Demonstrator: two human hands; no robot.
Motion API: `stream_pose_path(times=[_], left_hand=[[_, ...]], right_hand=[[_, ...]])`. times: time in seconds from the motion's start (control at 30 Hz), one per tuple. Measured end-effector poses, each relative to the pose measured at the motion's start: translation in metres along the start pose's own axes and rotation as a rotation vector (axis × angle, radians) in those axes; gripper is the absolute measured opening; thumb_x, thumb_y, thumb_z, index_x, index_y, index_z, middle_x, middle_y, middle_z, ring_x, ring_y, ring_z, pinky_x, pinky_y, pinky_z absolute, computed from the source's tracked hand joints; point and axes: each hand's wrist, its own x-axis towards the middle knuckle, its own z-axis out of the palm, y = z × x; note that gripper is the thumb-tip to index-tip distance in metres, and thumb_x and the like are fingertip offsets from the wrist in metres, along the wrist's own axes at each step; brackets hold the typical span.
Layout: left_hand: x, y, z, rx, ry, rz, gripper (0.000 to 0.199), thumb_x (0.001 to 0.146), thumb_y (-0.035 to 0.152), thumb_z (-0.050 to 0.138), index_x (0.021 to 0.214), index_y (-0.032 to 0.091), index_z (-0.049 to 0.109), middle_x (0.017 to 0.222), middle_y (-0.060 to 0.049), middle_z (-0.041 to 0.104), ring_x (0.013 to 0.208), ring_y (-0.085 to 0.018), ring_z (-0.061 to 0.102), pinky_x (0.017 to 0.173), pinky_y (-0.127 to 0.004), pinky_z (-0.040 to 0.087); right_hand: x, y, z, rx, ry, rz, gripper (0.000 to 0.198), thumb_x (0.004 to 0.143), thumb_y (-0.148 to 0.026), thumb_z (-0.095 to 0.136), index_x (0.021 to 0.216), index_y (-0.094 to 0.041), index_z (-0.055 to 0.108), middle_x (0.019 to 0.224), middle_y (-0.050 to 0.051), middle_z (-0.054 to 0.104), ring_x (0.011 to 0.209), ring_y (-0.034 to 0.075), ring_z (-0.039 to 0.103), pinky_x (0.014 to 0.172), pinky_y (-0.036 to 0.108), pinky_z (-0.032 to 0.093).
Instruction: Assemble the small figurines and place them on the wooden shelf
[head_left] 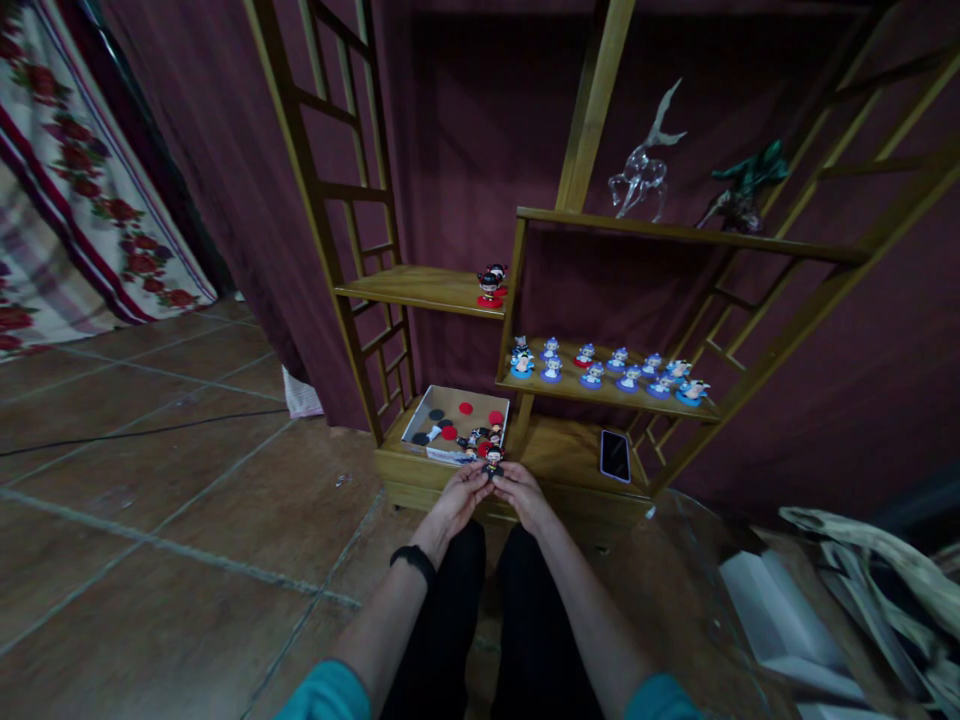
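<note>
Between my two hands is a small black-haired figurine (493,458) on a dark round base. My left hand (463,492) grips it from the left, and my right hand (522,490) pinches it from the right; both are closed at the base. Just beyond them sits an open cardboard box (420,421) on the bottom shelf. Inside lie red discs (466,408), black discs (436,414) and several loose figurines (474,438) in a heap. On the left shelf, black-haired figurines on red bases (490,287) stand together at its right end.
Several blue-and-white figurines (592,374) stand in rows on the right middle shelf (607,392). A phone (615,456) lies on the bottom shelf. Higher up are a clear glass horse (641,178) and a dark green sculpture (746,190). White boxes (784,620) lie on the floor at right.
</note>
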Motion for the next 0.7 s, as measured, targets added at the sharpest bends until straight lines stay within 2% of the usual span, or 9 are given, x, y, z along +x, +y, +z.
stream_pose_path(times=[0.33,0.7], left_hand=[[0.002,-0.006,0.008,-0.041,0.032,-0.056,0.029,0.068,0.001,0.061,0.094,0.013,0.060,0.091,-0.007,0.064,0.082,-0.012,0.061,0.077,-0.025,0.048],[0.007,-0.010,0.017,0.015,-0.030,-0.031,0.035,0.065,0.005,0.067,0.097,0.015,0.059,0.096,-0.007,0.064,0.084,-0.012,0.061,0.077,-0.023,0.047]], right_hand=[[-0.007,0.000,-0.008,0.019,0.025,-0.022,0.041,0.055,-0.033,0.073,0.091,-0.024,0.057,0.095,0.002,0.062,0.086,0.017,0.058,0.078,0.032,0.044],[-0.005,-0.006,-0.021,-0.025,-0.019,-0.009,0.037,0.060,-0.033,0.070,0.094,-0.023,0.057,0.098,0.004,0.062,0.091,0.017,0.057,0.080,0.032,0.043]])
